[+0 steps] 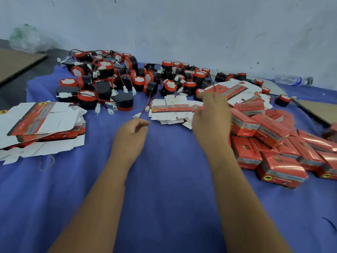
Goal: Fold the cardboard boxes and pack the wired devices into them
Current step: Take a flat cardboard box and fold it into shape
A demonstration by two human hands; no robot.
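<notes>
Several round black-and-red wired devices (102,83) with white plugs lie heaped at the back of a blue cloth (164,179). Flat unfolded red-and-white boxes lie in a stack at the left (42,123) and in a smaller pile in the middle (173,110). Folded red boxes (273,143) are piled at the right. My left hand (133,136) hovers over the cloth with loosely curled fingers and holds nothing. My right hand (213,117) reaches over the middle pile of flat boxes, fingers relaxed, nothing plainly in it.
A pale wall stands right behind the heap. Brown cardboard sheets lie at the far left (16,63) and far right (317,110). A plastic water bottle (290,80) lies at the back right. A crumpled plastic bag (23,39) sits at the back left.
</notes>
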